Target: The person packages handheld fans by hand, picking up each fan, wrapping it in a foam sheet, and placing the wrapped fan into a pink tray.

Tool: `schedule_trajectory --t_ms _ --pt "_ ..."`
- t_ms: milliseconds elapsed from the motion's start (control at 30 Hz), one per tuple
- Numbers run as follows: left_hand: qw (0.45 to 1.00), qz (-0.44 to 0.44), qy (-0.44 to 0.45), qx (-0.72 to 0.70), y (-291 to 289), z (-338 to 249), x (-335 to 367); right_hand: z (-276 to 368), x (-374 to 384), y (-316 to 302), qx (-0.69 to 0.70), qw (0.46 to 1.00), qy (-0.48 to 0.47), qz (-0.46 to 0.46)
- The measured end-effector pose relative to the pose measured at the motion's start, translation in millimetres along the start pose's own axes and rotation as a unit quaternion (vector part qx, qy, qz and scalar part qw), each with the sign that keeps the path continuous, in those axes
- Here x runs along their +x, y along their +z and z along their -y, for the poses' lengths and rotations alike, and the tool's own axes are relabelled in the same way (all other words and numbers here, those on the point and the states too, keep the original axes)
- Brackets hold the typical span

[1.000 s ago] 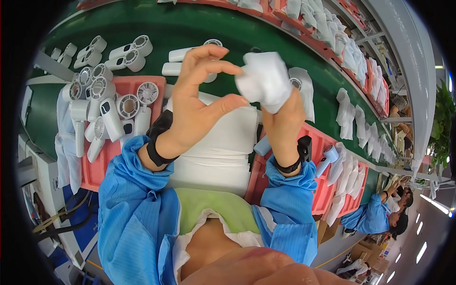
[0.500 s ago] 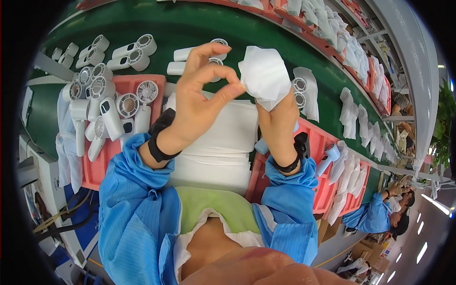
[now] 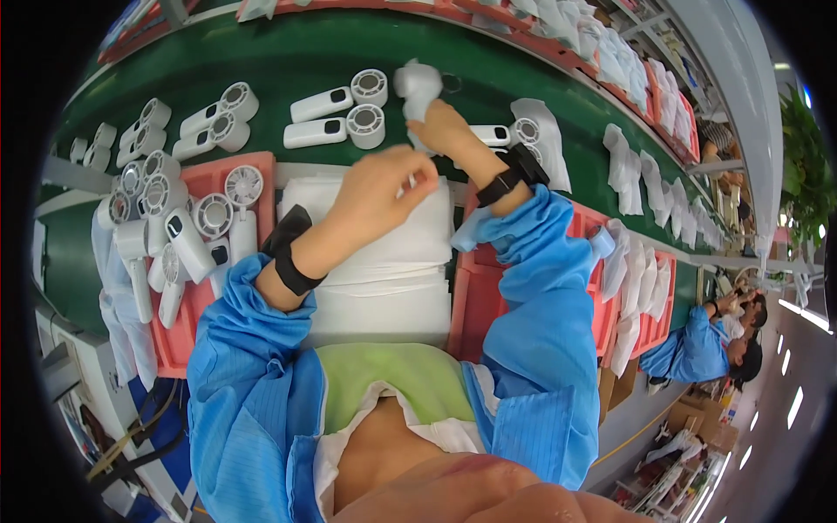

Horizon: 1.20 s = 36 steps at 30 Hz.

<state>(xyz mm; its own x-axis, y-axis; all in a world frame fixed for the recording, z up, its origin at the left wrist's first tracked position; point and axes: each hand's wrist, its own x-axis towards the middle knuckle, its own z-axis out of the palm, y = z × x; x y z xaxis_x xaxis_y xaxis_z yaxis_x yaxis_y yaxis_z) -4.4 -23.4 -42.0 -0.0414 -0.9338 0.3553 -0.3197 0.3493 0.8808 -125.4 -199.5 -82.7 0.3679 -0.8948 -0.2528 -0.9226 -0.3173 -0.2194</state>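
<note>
My right hand (image 3: pixel 443 131) reaches out over the green work surface and grips a handheld fan in a thin white bag (image 3: pixel 418 82). The fan's round head points away from me and is smeared by motion. My left hand (image 3: pixel 370 193) hovers above a stack of white bags (image 3: pixel 370 283). Its fingers are loosely bent, a little blurred, with nothing seen between them. Two unwrapped white handheld fans (image 3: pixel 321 105) lie side by side beyond my left hand. Just right of my right hand, another fan (image 3: pixel 490 135) lies beside a white bag (image 3: pixel 545 144).
A pink tray (image 3: pixel 187 336) on the left holds several bare fans piled up. On the right, a pink tray (image 3: pixel 478 305) and bagged fans (image 3: pixel 641 288) lie partly behind my arm. More fans and bags line the green surface (image 3: pixel 270 52). A co-worker in blue (image 3: pixel 689 349) sits farther right.
My right hand has moved forward and left with the bagged fan, away from my left hand. My left hand has dropped nearer to the bag stack. The view has shifted slightly.
</note>
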Motion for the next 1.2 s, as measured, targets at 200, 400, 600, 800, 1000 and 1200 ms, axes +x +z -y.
schedule_trajectory --t_ms 200,400,600,800,1000,1200 --pt "0.976 0.053 0.003 0.21 26.5 34.6 -32.6 -26.8 -1.6 -43.7 -0.078 0.976 -0.13 -0.158" --pt "0.968 0.062 0.043 0.241 33.6 43.2 -22.9 -156.6 26.8 -82.0 -0.054 0.99 -0.129 0.01" --pt "0.984 0.079 -0.014 0.161 29.6 45.9 -20.6 -134.9 -21.0 -120.4 -0.069 0.983 -0.126 -0.117" --pt "0.993 0.086 -0.044 -0.06 -4.0 28.0 8.3 -68.1 -137.0 -162.1 0.19 0.946 -0.055 -0.256" --pt "0.977 0.079 -0.119 -0.158 -29.9 -4.6 6.2 -32.7 -179.4 -121.4 0.336 0.87 -0.242 -0.266" --pt "0.96 0.037 -0.077 -0.266 -29.5 -31.9 1.4 13.7 -173.6 -77.2 0.374 0.825 -0.327 -0.27"
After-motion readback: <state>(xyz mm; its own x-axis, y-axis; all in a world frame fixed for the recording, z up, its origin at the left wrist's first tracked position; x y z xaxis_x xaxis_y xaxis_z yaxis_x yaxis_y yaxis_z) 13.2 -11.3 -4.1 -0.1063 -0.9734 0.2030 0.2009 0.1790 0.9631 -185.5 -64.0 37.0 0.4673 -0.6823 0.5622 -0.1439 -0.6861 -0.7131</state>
